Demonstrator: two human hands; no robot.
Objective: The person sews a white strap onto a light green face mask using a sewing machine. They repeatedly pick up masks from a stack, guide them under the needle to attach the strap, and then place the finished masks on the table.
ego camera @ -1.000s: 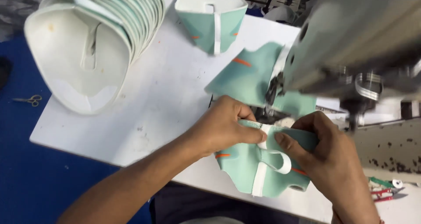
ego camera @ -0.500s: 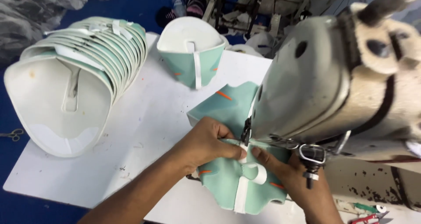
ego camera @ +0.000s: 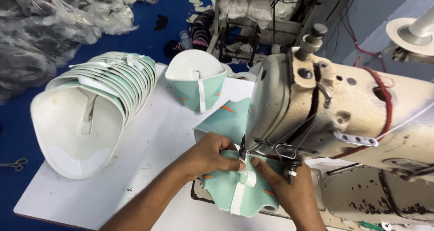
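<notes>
A mint-green moulded fabric piece (ego camera: 226, 190) with a white strap (ego camera: 239, 195) lies under the needle of a cream sewing machine (ego camera: 325, 109). My left hand (ego camera: 205, 156) presses down on its left top edge, fingers closed on the fabric. Just right of the strap, my right hand (ego camera: 287, 188) pins the piece beneath the machine head. Both thumbs meet near the white strap loop, right by the needle.
A leaning stack of several finished mint-and-white pieces (ego camera: 90, 109) lies at the left of the white table (ego camera: 149, 158). One single piece (ego camera: 196, 84) stands behind. Scissors (ego camera: 16, 164) lie on the blue floor at far left. Plastic bags pile up at top left.
The view has tilted up and back, showing more of the machine. Both hands stay on the green piece and have nudged it further under the needle.
</notes>
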